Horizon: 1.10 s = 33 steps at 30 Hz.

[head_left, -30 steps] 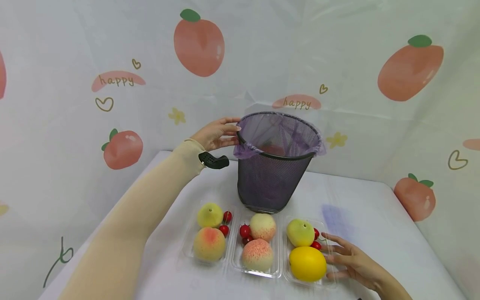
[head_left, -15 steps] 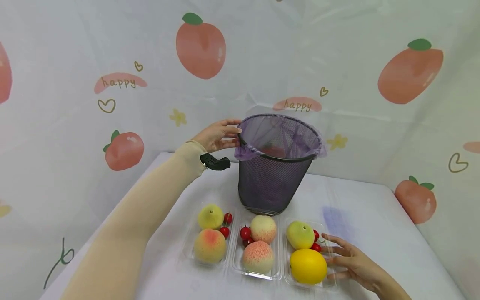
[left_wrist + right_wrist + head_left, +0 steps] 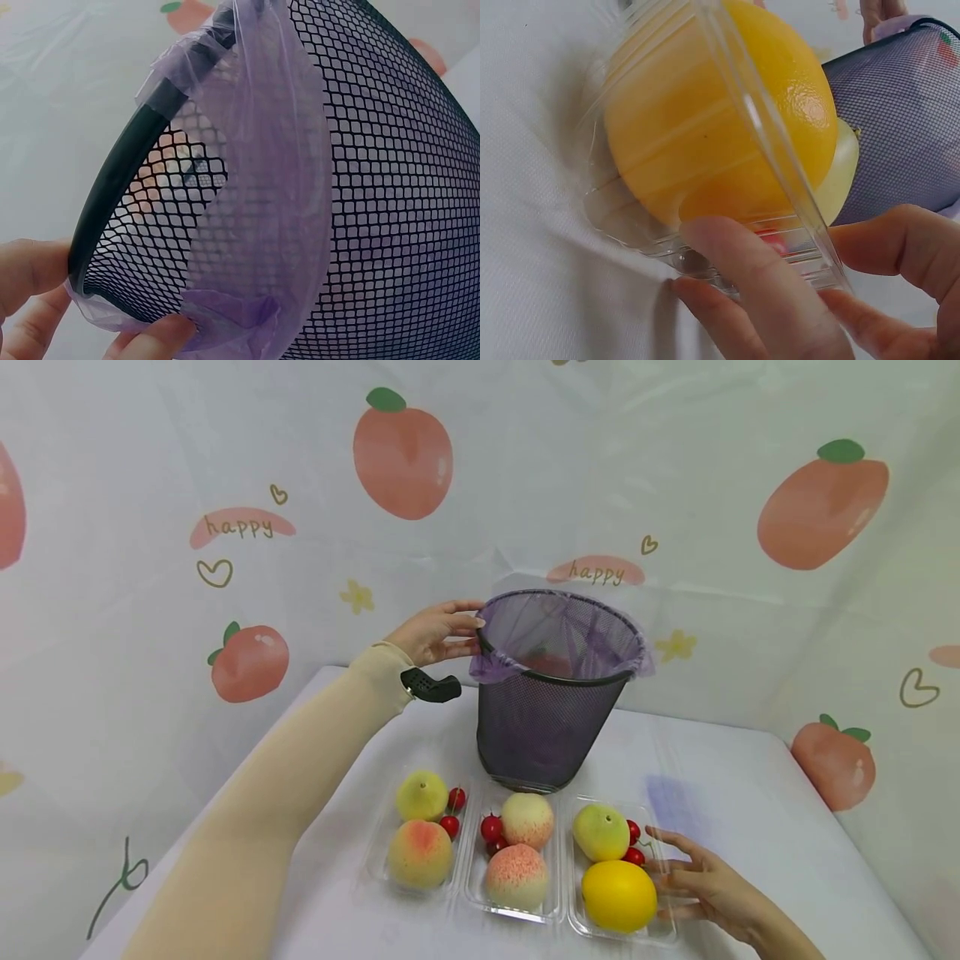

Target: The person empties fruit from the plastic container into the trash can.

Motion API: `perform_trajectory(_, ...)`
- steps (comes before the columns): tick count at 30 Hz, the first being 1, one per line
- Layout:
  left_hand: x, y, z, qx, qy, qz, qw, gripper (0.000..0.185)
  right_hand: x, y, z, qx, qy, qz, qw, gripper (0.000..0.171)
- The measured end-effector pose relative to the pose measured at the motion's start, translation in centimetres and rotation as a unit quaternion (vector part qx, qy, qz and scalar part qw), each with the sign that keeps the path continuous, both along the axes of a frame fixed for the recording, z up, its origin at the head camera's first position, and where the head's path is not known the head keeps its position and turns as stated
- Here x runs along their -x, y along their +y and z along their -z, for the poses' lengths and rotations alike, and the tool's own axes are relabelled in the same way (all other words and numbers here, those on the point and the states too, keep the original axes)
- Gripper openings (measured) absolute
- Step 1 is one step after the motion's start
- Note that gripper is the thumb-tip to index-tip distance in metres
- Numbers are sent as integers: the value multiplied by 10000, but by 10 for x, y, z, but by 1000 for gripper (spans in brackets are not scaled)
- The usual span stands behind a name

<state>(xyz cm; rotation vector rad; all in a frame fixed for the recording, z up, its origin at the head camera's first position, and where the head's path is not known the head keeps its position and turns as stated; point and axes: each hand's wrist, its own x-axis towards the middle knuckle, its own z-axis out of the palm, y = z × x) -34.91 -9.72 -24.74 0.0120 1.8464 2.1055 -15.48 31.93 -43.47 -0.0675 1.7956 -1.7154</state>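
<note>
One fruit container (image 3: 799, 184) lies just left of our right grip (image 3: 708, 889), whose relaxed fingers (image 3: 761, 289) touch it; our left grip (image 3: 435, 635) pinches the bin rim (image 3: 112, 184).

Head view faces forward, down — closer wrist views share the bin (image 3: 547, 731).

Behind the white-covered table (image 3: 750, 827) I see a pale, creased fabric backdrop (image 3: 570, 443) running along its left and right sides too, printed with red fruits (image 3: 403, 462), gold hearts, yellow flowers (image 3: 677, 646) and "happy" lettering (image 3: 240, 528). Soft, even light falls over the table.
</note>
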Motion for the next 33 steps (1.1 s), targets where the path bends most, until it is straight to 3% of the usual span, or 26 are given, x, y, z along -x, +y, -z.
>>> perform_trajectory(10, 0, -1, 0, 40, -22, 20, 10000, 48, -2, 1, 2, -239, 67, -3, 9997, 55)
perform_trajectory(19, 1, 0, 0, 47, -36, 22, 10000, 48, -2, 0, 3, -453, 140, -19, 9989, 61)
perform_trajectory(26, 1, -1, -1, 20, -59, 4, 10000, 48, 1, 0, 3, -529, 130, -50, 9985, 51)
perform_trajectory(33, 2, 0, -1, 21, -75, 26, 10000, 49, 2, 0, 5, -526, -39, -128, 9985, 65)
